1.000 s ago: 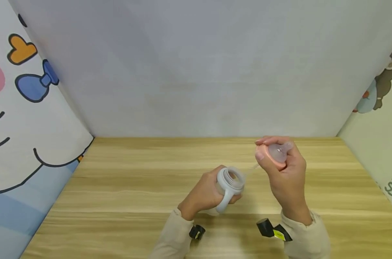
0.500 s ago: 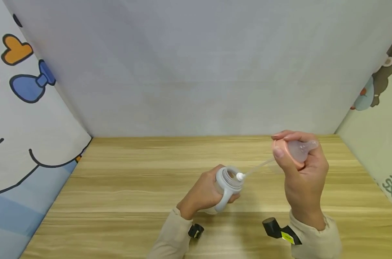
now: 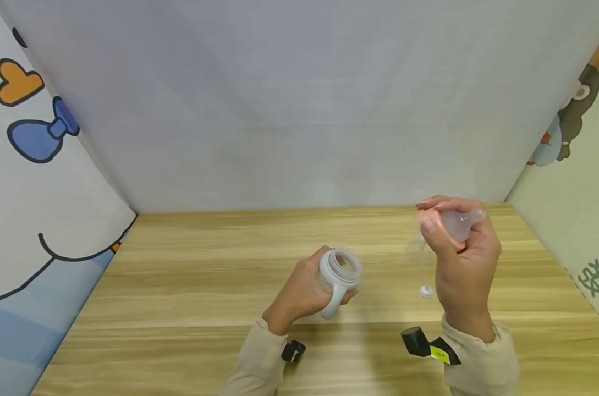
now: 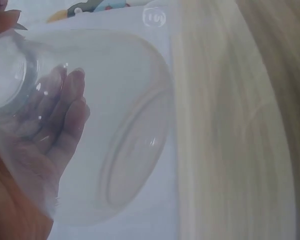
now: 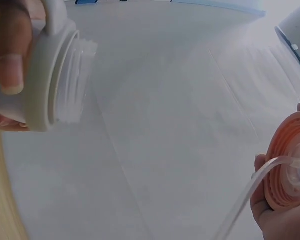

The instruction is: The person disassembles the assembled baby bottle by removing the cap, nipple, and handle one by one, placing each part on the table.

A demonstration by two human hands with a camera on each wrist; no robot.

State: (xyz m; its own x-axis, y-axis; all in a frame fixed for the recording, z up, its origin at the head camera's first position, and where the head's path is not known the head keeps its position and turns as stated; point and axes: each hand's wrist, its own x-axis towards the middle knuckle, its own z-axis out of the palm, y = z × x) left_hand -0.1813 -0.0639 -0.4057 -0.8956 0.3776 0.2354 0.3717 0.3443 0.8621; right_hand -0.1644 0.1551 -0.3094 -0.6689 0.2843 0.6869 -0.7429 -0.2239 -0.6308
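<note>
My left hand [image 3: 299,289] grips an open, clear baby bottle with a pale grey collar and handle [image 3: 340,283], mouth tilted toward me in the head view. Its transparent body [image 4: 125,65] fills much of the left wrist view. To the right, my right hand [image 3: 466,275] holds a pink screw-ring lid [image 3: 450,235] with a clear teat [image 3: 456,224]. From the lid's threaded underside runs a thin clear straw [image 5: 247,192], ending in a small white weight [image 3: 426,292] that hangs apart from the bottle.
The wood-grain table [image 3: 205,308] lies beneath both hands. A pale wall [image 3: 299,110] rises behind it, with printed cartoon panels at left [image 3: 37,203] and right [image 3: 576,181]. A black wrist camera [image 3: 415,341] sits on the right sleeve.
My right hand has moved right with the lid. The straw's white end has come out of the bottle's mouth and dropped to hang free. My left hand and bottle have shifted slightly left.
</note>
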